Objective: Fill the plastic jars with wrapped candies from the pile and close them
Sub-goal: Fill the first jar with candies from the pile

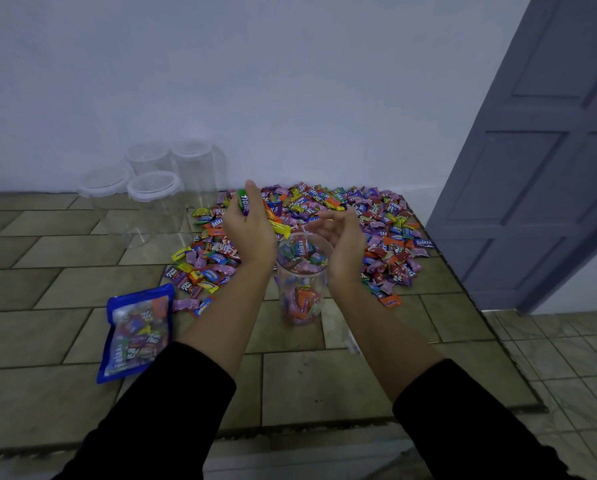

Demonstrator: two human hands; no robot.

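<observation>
Plastic jar (302, 282), clear and with no lid on, stands on the tiled bench (82, 282) right in front of me in the head view. It has wrapped candies inside. My two hands are up by its open top, one on each side, apart from each other. My left hand (248, 233) grips a handful of candies (243, 201), with a green one sticking out on top, just above and left of the rim. My right hand (342, 247) holds nothing; its fingers are loose and a bit cupped beside the rim. Behind the jar lies the big pile of candies (376, 216), spread back to the wall (255, 81). Four empty jars (155, 202) with white lids stand close together at the back left. A blue bag (136, 334) of candies lies flat near my left arm. A grey door (539, 168) is on the right
</observation>
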